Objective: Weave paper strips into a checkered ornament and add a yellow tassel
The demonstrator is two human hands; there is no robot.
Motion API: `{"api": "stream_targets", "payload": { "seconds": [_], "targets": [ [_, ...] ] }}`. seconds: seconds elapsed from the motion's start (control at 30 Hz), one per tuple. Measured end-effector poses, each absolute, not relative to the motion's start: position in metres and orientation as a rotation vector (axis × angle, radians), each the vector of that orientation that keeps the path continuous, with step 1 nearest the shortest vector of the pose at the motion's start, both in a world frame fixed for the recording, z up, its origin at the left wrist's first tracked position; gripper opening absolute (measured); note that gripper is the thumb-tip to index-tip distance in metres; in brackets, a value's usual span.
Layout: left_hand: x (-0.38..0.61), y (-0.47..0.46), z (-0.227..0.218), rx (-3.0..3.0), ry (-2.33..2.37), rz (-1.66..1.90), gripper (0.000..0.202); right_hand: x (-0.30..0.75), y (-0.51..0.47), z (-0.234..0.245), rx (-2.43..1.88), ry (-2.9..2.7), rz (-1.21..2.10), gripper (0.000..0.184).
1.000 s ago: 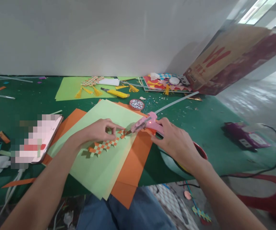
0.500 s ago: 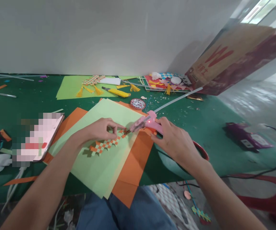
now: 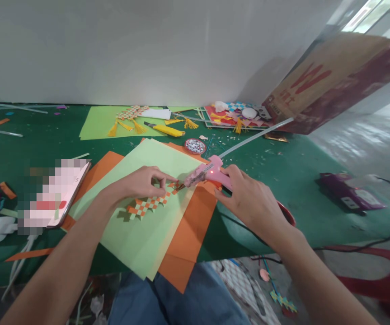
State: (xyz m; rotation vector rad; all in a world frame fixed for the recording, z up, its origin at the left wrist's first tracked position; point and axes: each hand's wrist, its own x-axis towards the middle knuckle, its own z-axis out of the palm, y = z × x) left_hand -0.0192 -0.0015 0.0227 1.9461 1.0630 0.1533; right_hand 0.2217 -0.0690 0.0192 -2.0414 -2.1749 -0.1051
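An orange and pale green woven paper piece (image 3: pixel 147 206) lies on the pale green sheets, its upper right end under the fingers of my left hand (image 3: pixel 143 181). That hand pins the weave down, with the index finger stretched to its tip and the thumb bent onto it. In my right hand (image 3: pixel 247 196) is a pink glue gun (image 3: pixel 208 171), its light glowing red. The nozzle points left at the tip of the weave, close to my index finger; whether it touches is hard to tell. From the gun's back sticks a long clear glue stick (image 3: pixel 257 136).
Pale green sheets (image 3: pixel 127 243) and orange sheets (image 3: pixel 195 225) lie beneath the work. Behind are a yellow utility knife (image 3: pixel 169 131), a small dish of beads (image 3: pixel 195 146) and yellow tassels (image 3: pixel 138 127). A phone (image 3: pixel 74 192) lies left. A black cord (image 3: pixel 354 248) runs right, past a paper bag (image 3: pixel 317 90).
My right hand and the glue gun have shifted slightly right, and the nozzle has drawn back a little from the weave's tip. My left hand stays in place.
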Motion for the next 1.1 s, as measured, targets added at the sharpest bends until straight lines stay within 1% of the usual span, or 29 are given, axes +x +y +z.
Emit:
{"api": "stream_targets", "payload": {
  "seconds": [0.2, 0.33, 0.53, 0.97, 1.1],
  "targets": [
    [-0.018, -0.001, 0.023, 1.931, 1.078, 0.140, 0.006, 0.225, -0.070, 0.018, -2.021, -2.201, -0.099, 0.020],
    [-0.019, -0.001, 0.022, 1.938, 1.090, 0.133, 0.006, 0.226, -0.072, 0.021, -2.041, -2.192, -0.105, 0.016],
    [-0.018, -0.002, 0.024, 1.943, 1.101, 0.127, 0.006, 0.223, -0.075, 0.032, -2.128, -2.210, 0.010, 0.015],
    [-0.019, -0.002, 0.022, 1.924, 1.069, 0.162, 0.007, 0.226, -0.072, 0.021, -2.056, -2.181, -0.124, 0.018],
    [-0.019, -0.001, 0.022, 1.939, 1.074, 0.156, 0.006, 0.223, -0.073, 0.023, -2.062, -2.202, -0.102, 0.021]
  ]
}}
